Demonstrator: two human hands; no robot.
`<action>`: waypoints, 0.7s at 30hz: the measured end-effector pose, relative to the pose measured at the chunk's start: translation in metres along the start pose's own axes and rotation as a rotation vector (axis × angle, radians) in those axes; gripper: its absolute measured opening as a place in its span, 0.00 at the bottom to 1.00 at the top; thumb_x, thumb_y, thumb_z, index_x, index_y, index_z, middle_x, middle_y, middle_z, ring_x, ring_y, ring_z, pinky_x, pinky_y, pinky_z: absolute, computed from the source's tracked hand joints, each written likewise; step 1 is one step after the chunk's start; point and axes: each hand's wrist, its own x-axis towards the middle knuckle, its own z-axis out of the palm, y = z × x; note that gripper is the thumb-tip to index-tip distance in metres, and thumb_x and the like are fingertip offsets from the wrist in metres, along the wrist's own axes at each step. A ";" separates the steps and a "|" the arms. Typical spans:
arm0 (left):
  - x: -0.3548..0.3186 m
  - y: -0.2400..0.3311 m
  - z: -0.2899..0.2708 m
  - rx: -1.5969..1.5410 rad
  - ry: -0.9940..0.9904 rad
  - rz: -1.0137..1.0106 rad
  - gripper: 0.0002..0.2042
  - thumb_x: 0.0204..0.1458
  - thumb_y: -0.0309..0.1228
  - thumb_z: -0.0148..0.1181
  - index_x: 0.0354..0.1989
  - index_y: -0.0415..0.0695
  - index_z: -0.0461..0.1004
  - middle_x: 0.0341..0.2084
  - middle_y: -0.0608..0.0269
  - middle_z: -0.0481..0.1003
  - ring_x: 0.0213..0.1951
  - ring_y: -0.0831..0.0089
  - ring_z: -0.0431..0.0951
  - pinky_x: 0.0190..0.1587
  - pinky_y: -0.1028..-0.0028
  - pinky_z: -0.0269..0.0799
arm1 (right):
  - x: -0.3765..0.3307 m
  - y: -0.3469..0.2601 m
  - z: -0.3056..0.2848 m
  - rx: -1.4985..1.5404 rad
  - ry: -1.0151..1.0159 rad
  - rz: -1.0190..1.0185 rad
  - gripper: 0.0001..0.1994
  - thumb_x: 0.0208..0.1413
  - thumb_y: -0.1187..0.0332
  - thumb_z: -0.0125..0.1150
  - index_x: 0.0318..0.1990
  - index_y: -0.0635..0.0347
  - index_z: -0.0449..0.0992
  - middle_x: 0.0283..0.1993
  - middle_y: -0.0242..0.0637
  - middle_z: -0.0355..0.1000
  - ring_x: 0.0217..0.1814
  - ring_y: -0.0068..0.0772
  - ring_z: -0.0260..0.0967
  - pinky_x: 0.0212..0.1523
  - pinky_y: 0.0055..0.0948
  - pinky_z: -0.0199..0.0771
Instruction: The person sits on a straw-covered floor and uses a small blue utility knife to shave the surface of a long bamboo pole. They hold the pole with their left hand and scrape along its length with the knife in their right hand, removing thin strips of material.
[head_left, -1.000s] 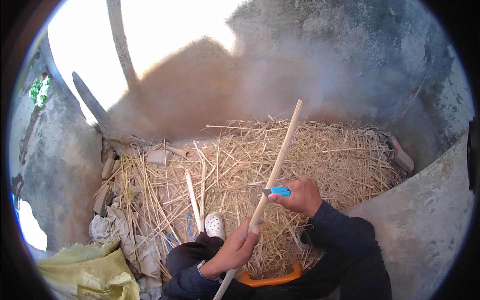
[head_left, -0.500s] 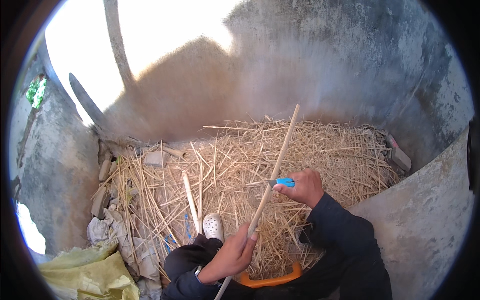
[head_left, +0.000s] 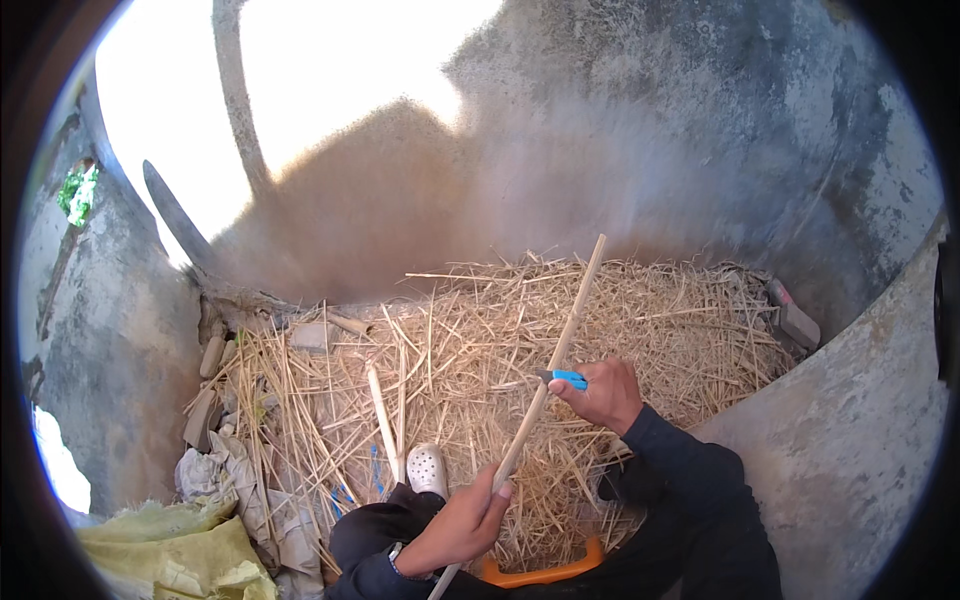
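A long pale wooden stick (head_left: 572, 320) slants up and away from my lap. My left hand (head_left: 470, 525) is wrapped round its lower part, near my knee. In my right hand (head_left: 605, 392) is a blue utility knife (head_left: 570, 379), gripped with the thumb along it. The dark blade end meets the stick about midway along its visible length; the exact contact of the edge is too small to make out. Below my left hand the stick runs on past the lower edge of the view.
Loose straw (head_left: 660, 330) covers the ground before me. Another pale stick (head_left: 381, 415) lies by my white clog (head_left: 427, 470). An orange curved handle-like thing (head_left: 545, 575) is beneath me. Yellowish sacking (head_left: 190, 555) lies at left. Concrete walls (head_left: 650, 170) enclose the spot; a brick (head_left: 797, 322) sits far right.
The view has tilted slightly, so the scene sits lower. Both hands keep their grips, and the knife stays at about the same place on the stick.
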 end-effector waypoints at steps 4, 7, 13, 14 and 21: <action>-0.003 -0.001 0.000 0.034 -0.028 0.014 0.14 0.65 0.34 0.43 0.50 0.35 0.59 0.16 0.52 0.67 0.20 0.57 0.72 0.26 0.63 0.64 | 0.023 0.020 -0.014 -0.048 0.152 -0.039 0.39 0.47 0.25 0.48 0.12 0.56 0.75 0.07 0.39 0.61 0.11 0.40 0.64 0.15 0.41 0.62; -0.005 0.002 -0.002 0.034 -0.089 -0.017 0.17 0.66 0.36 0.43 0.55 0.35 0.58 0.18 0.57 0.66 0.21 0.68 0.70 0.27 0.68 0.64 | 0.030 0.043 -0.014 -0.147 0.195 -0.016 0.39 0.46 0.25 0.49 0.10 0.56 0.71 0.07 0.37 0.60 0.10 0.39 0.62 0.14 0.39 0.60; -0.007 0.006 0.004 -0.008 -0.091 0.018 0.17 0.65 0.35 0.44 0.54 0.34 0.59 0.17 0.59 0.64 0.19 0.70 0.67 0.25 0.69 0.62 | 0.041 0.063 -0.032 -0.285 0.250 -0.052 0.40 0.45 0.24 0.48 0.11 0.56 0.71 0.07 0.37 0.60 0.09 0.38 0.61 0.13 0.39 0.59; -0.006 0.007 0.004 -0.005 -0.091 0.025 0.17 0.65 0.35 0.44 0.54 0.34 0.58 0.17 0.60 0.64 0.19 0.71 0.67 0.24 0.69 0.62 | 0.043 0.065 -0.033 -0.311 0.275 -0.069 0.40 0.45 0.23 0.48 0.11 0.56 0.72 0.07 0.36 0.60 0.09 0.38 0.61 0.13 0.39 0.59; -0.009 0.002 0.007 0.009 -0.165 0.046 0.12 0.66 0.34 0.43 0.48 0.36 0.59 0.17 0.56 0.67 0.20 0.62 0.71 0.25 0.64 0.64 | 0.055 0.113 -0.052 -0.344 0.259 0.226 0.40 0.47 0.24 0.46 0.14 0.57 0.75 0.11 0.39 0.65 0.15 0.41 0.67 0.18 0.43 0.63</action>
